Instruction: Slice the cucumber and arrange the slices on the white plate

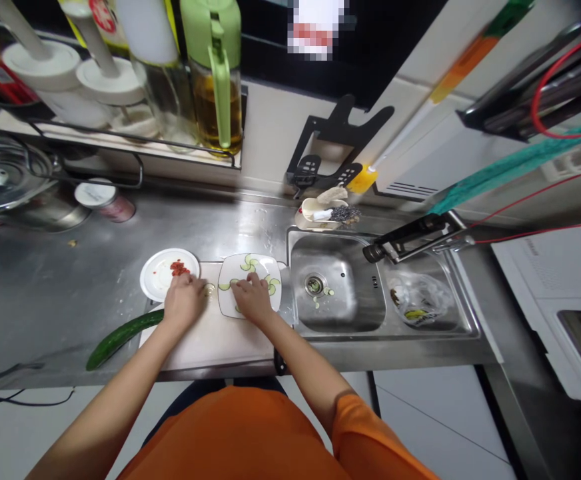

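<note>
My right hand (254, 300) is over a square white plate (226, 268), its bent fingertips at a cucumber slice (225, 287) on the left side of it. Thin cucumber slices lie on this plate in curved groups. My left hand (184, 300) is above the cutting board (210, 347), fingers curled together; what they hold, if anything, is hidden. Close by its fingertips are a few cucumber slices (210, 291) on the board. Behind it sits a round white plate (154, 277) with small red pieces (179, 268). A whole cucumber (120, 338) reaches toward my left wrist.
To the right, a steel sink (340, 313) has cucumber bits around its drain, and a plastic bag (420, 297) lies in the second basin. A knife handle (280, 363) shows at the board's front edge. A lidded pot (35, 200) and a can (105, 200) stand back left.
</note>
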A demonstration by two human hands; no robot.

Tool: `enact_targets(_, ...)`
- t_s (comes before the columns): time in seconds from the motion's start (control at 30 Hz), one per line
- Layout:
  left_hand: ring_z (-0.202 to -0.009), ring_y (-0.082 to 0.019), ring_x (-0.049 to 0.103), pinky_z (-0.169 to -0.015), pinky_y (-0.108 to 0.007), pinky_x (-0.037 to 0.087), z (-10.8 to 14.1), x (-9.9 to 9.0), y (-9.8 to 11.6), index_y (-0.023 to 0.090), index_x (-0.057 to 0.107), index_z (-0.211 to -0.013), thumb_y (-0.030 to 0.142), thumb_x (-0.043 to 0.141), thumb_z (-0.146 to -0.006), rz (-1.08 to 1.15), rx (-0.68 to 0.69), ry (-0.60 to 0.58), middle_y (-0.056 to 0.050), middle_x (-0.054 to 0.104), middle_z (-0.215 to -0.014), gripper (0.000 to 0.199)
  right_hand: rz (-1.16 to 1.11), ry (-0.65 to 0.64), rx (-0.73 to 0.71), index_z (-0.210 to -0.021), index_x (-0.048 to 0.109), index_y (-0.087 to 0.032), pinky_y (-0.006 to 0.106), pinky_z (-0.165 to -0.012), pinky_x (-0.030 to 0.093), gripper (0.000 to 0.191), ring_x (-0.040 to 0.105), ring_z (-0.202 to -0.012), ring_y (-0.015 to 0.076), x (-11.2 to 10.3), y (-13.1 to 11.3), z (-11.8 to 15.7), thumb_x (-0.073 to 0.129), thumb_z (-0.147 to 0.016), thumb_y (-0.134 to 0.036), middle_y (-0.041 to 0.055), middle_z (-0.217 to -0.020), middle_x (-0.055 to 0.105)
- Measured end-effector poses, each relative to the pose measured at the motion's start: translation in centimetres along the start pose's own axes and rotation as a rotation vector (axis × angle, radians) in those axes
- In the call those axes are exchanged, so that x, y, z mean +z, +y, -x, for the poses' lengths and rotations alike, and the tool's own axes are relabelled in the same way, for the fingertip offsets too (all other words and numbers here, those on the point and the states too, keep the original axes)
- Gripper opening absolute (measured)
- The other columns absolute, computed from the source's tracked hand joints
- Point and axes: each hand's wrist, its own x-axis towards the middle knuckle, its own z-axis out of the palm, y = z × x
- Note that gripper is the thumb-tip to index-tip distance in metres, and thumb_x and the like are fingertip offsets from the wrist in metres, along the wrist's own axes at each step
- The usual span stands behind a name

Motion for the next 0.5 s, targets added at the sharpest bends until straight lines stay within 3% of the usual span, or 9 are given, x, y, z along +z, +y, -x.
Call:
enact_targets(0.1,-0.095,-0.030,0.047,-0.079,-0.038,0.036,0.2,0.4,0.3,0.016,0.068,-0.082,0.019,0.046,-0.078,-0.233,0.087,0.021,-0.014,0.056,-0.095,0.022,-0.025,-0.005,0.026,-0.110,0.060,-0.022,0.037,-0.073,0.026,0.030,0.038,-0.107,0.0266,-0.4,-0.2,0.6,0.039,-0.090,-0.014,0.0101,-0.103,0.062)
enact_targets(0.2,-0.095,-0.031,0.045,-0.077,-0.039,0.035,0.3,0.8,0.4,0.016,0.068,-0.084,0.019,0.045,-0.079,-0.313,0.092,0.012,-0.015,0.054,-0.101,0.024,-0.043,0.006,0.038,-0.107,0.061,-0.022,0.037,-0.073,0.026,0.027,0.038,-0.106,0.0260,-0.7,-0.5,1.3,0.040,-0.091,-0.016,0.0098,-0.102,0.063)
enact_targets(0.5,-0.096,-0.030,0.044,-0.084,-0.041,0.036,-0.2,1.6,-0.2,0.015,0.070,-0.079,0.026,0.050,-0.076,-0.229,0.045,0.087,-0.014,0.056,-0.097,0.023,-0.099,0.032,0.093,-0.100,0.065,-0.024,0.035,-0.072,0.028,0.021,0.039,-0.103,0.0261,-0.9,-1.2,2.5,0.048,-0.088,-0.020,0.0077,-0.098,0.064)
